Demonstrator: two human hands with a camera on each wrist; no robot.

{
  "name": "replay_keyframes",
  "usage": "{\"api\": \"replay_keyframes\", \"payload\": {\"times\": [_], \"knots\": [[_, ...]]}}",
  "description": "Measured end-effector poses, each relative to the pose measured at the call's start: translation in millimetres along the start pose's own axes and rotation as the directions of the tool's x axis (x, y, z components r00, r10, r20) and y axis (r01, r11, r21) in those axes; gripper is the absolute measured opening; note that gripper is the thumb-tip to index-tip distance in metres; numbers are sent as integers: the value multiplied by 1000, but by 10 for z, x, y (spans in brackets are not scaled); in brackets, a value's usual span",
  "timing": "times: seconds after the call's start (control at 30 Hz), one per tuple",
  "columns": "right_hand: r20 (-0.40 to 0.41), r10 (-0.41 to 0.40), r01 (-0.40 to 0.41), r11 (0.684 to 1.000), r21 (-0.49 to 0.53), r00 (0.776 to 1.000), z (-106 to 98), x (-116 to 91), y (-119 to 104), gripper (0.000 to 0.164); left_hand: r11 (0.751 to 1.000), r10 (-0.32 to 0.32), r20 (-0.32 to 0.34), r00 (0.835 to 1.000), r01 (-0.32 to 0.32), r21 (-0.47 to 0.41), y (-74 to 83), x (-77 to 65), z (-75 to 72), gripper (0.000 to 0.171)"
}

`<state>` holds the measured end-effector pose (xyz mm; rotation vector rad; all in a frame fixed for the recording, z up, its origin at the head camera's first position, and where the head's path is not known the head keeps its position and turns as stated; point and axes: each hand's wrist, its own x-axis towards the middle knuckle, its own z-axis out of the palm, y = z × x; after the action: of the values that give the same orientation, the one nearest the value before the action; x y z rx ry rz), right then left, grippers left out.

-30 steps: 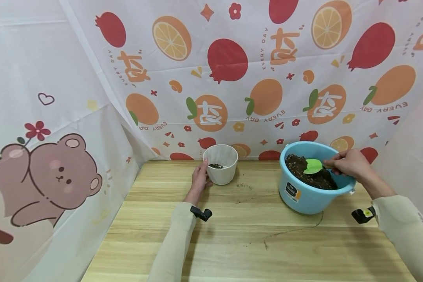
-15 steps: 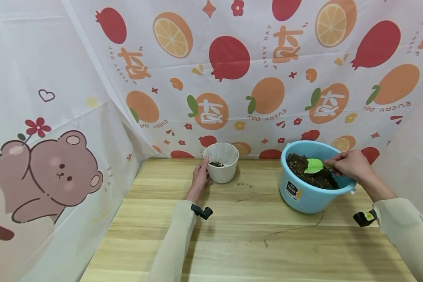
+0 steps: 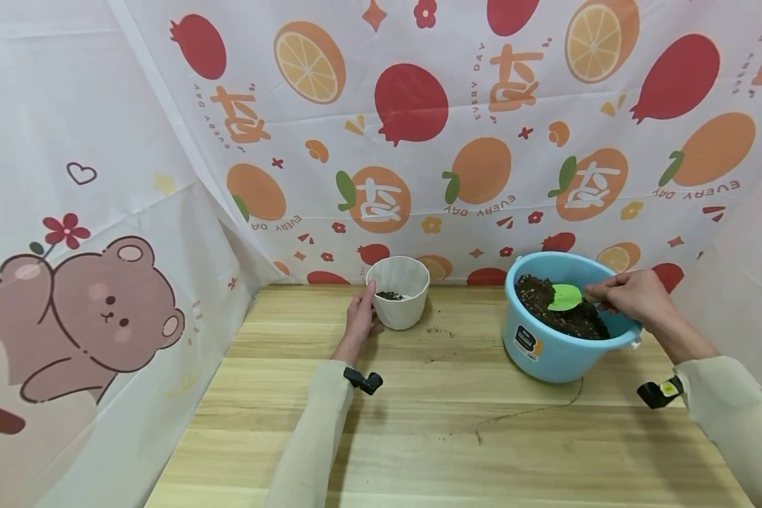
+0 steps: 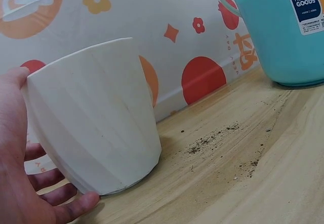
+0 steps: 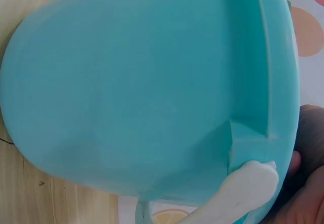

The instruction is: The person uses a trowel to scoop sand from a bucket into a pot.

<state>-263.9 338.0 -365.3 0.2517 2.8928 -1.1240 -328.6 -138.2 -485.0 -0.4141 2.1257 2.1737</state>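
My left hand (image 3: 358,319) holds a white ribbed flower pot (image 3: 403,315) by its left side, thumb up at the rim. In the left wrist view the pot (image 4: 96,117) stands on the table with the fingers (image 4: 76,206) round its lower side. A little dark soil (image 3: 391,296) lies in the bottom of the pot. At the right, my right hand (image 3: 635,296) grips the handle of a bright green trowel (image 3: 565,298). The trowel's blade rests against dark potting soil (image 3: 535,302) inside a light blue bucket (image 3: 561,363).
Crumbs of soil (image 4: 205,142) are scattered on the wooden table (image 3: 406,451) between pot and bucket. The bucket's white handle (image 5: 243,188) hangs at its side. A fruit-patterned cloth (image 3: 413,190) hangs close behind the pot and the bucket.
The head view has shifted slightly. Both hands, the pot and the trowel stay almost where they were.
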Motion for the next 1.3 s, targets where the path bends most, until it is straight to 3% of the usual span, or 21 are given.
{"api": "replay_keyframes", "payload": {"times": [0.27, 0.6, 0.9, 1.3], "knots": [[33, 34, -35, 999, 39, 999, -18, 1, -51, 60, 1000, 6, -6, 1000, -7, -10, 13, -2, -4, 84], [87, 2, -5, 999, 32, 996, 7, -50, -122, 56, 1000, 1, 2, 1000, -1, 0, -2, -23, -22, 85], [125, 25, -30, 999, 37, 992, -31, -64, -67, 57, 1000, 2, 4, 1000, -2, 6, -21, -16, -13, 82], [126, 15, -23, 998, 61, 992, -76, -87, -85, 60, 1000, 8, 8, 1000, -8, -7, -21, -3, -28, 84]]}}
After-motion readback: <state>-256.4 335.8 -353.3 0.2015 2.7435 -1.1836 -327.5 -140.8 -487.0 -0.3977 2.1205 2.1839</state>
